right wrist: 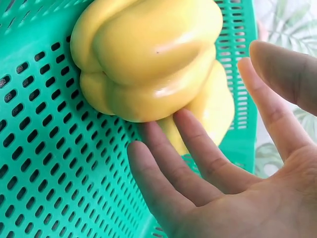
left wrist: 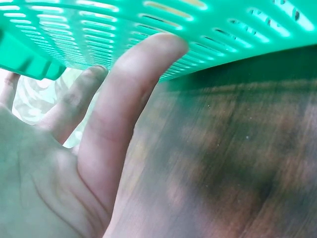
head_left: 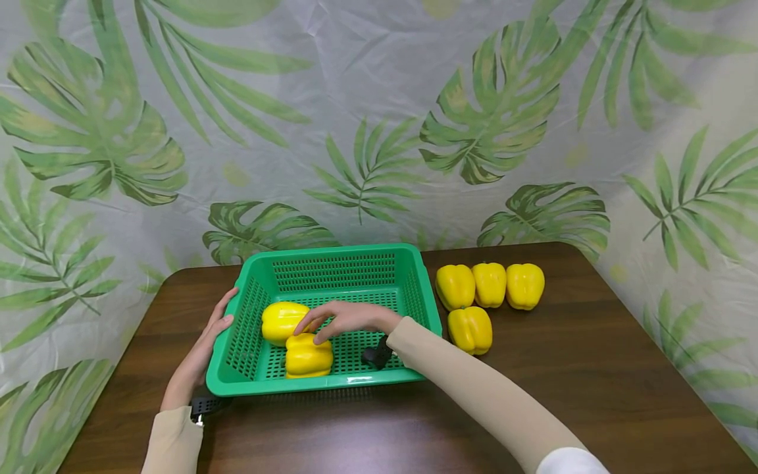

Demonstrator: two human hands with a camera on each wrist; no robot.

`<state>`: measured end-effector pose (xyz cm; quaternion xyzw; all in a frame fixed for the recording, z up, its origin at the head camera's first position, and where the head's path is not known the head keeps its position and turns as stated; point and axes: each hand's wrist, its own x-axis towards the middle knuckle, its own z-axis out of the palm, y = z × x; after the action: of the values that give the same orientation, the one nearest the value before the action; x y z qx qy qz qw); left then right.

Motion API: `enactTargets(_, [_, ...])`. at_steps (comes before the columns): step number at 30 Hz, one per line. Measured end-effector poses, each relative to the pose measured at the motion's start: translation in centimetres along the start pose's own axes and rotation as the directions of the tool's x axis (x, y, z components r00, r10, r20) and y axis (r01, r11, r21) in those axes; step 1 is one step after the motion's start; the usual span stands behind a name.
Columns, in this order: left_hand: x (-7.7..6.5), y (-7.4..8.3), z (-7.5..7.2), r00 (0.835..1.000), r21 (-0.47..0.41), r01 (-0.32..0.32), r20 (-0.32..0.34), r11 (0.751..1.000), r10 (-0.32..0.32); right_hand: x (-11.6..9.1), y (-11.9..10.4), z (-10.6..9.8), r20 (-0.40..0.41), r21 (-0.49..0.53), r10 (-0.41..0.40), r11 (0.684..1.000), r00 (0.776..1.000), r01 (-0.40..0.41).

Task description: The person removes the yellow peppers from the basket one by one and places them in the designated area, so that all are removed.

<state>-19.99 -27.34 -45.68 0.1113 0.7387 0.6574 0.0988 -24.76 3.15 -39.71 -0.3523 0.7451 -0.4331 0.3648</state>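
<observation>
Two yellow bell peppers lie in the left part of a green plastic basket point(head_left: 331, 253). One, the front pepper point(head_left: 310, 359), sits close to the near wall, and the back pepper point(head_left: 279, 322) is just behind it. Over them reaches my right hand point(head_left: 351, 316), palm down. Its fingers are spread in the right wrist view, with fingertips point(right wrist: 184, 118) right at the lower edge of the nearer pepper point(right wrist: 148, 54). My left hand point(head_left: 201, 349) rests against the basket's left side from outside, its thumb point(left wrist: 143, 69) lying straight along the slotted wall.
Right of the basket, several more yellow bell peppers stand on the dark wooden table point(head_left: 568, 368): a back row with a pepper point(head_left: 525, 286) at its right end, and a single pepper point(head_left: 470, 330) in front. A leaf-patterned curtain point(head_left: 367, 131) hangs behind the table.
</observation>
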Motion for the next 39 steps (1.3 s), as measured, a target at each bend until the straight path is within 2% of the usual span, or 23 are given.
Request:
enactTargets(13, [0.0,-0.1,0.0,1.000,0.016,0.001,-0.003,1.000,-0.001,1.2,0.7,0.5,0.122,-0.017,0.034,0.999,0.992,-0.032])
enactTargets(21, [0.0,-0.1,-0.1,1.000,0.011,-0.004,0.000,1.000,0.004,1.1,0.8,0.3,0.141,-0.028,0.071,0.997,0.987,-0.068])
enactTargets(30, [0.1,-0.2,-0.1,1.000,0.012,0.003,-0.007,1.000,-0.003,1.0,0.7,0.4,0.149,0.055,0.078,0.995,0.986,-0.087])
enactTargets(39, [0.1,-0.1,0.0,1.000,0.021,0.007,-0.010,1.000,-0.007,0.9,0.6,0.3,0.159,0.034,0.086,0.995,0.984,-0.093])
